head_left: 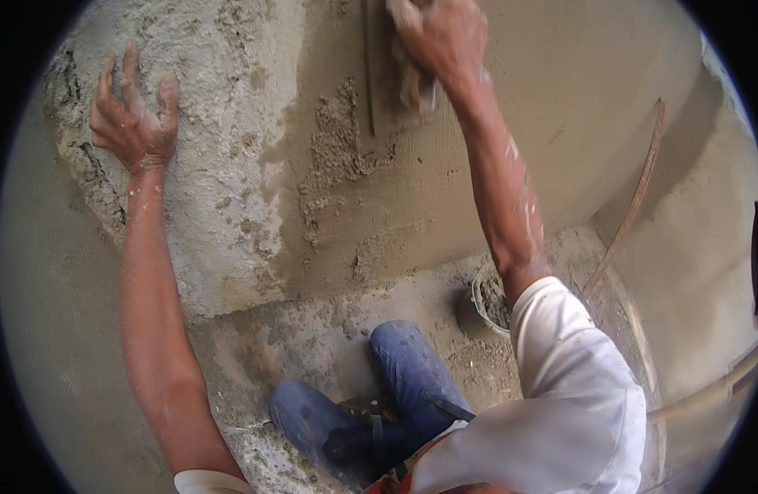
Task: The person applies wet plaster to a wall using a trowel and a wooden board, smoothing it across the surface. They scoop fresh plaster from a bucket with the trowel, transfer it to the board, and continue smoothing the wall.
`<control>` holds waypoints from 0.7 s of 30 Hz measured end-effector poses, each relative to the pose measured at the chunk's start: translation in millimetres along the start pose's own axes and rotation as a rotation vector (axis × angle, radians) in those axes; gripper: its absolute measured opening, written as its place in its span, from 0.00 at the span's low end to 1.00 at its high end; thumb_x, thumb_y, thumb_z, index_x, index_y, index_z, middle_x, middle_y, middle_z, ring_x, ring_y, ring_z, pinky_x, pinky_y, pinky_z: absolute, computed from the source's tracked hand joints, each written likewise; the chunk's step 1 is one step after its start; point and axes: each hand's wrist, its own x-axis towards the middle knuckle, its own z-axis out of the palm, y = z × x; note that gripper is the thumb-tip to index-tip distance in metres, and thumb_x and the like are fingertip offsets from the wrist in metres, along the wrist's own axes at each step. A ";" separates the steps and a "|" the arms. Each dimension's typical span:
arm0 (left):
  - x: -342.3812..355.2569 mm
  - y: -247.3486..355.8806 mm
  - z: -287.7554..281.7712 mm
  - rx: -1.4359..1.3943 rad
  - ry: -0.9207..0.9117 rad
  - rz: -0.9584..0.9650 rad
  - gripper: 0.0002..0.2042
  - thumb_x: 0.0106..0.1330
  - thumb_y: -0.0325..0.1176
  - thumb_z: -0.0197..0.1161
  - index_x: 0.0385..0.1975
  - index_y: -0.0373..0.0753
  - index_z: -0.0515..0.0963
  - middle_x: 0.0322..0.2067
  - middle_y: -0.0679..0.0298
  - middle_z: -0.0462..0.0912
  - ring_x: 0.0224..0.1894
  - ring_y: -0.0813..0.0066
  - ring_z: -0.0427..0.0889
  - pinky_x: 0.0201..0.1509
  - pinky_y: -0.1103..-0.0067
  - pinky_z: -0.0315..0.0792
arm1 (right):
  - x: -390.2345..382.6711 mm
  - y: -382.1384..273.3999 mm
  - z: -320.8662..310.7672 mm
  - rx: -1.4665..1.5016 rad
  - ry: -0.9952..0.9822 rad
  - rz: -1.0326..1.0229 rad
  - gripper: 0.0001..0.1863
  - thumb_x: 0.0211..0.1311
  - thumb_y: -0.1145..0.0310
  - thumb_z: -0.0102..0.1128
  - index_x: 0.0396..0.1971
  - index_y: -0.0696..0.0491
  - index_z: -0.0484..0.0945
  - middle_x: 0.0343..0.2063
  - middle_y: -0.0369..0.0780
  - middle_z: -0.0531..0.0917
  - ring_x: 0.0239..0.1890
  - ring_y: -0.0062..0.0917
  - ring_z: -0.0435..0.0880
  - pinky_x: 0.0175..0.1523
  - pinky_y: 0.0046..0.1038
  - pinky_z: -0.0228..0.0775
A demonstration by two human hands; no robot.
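Observation:
My left hand [132, 123] is raised at the upper left with its fingers spread, over the rough, pale plaster patch [230, 165] on the wall. My right hand [436, 37] grips a flat plastering float [399, 90] at the top centre, lying against damp, smoother grey mortar. Loose, crumbly mortar [333, 140] clings to the wall just left of and below the float. Both forearms reach up from the lower edge.
A bucket of mortar [490, 300] stands on the stained floor [272, 288], partly hidden behind my right arm. A long thin wooden strip [634, 198] leans at the right, beside a plastered side wall [692, 263]. My knees in blue trousers are below.

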 end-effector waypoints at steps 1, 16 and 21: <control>-3.0 2.0 2.3 -0.003 0.005 0.005 0.30 0.71 0.68 0.56 0.67 0.61 0.78 0.61 0.67 0.70 0.58 0.62 0.78 0.61 0.61 0.80 | -42.4 43.4 15.7 -0.108 0.030 -0.109 0.28 0.61 0.50 0.68 0.43 0.62 0.74 0.31 0.52 0.83 0.31 0.46 0.86 0.38 0.49 0.81; -16.1 1.3 -2.7 0.150 -0.063 -0.011 0.29 0.72 0.65 0.58 0.71 0.66 0.74 0.63 0.70 0.68 0.64 0.65 0.73 0.70 0.64 0.73 | -306.3 140.6 52.9 0.099 -0.024 0.196 0.29 0.61 0.60 0.75 0.49 0.64 0.69 0.29 0.57 0.83 0.29 0.57 0.85 0.32 0.46 0.78; -11.2 4.9 -0.1 0.138 -0.085 -0.041 0.30 0.72 0.64 0.58 0.72 0.63 0.73 0.64 0.70 0.66 0.65 0.63 0.70 0.72 0.62 0.68 | -190.2 49.5 55.6 -0.003 0.027 -0.018 0.25 0.59 0.59 0.73 0.41 0.63 0.71 0.25 0.52 0.78 0.21 0.52 0.79 0.27 0.45 0.74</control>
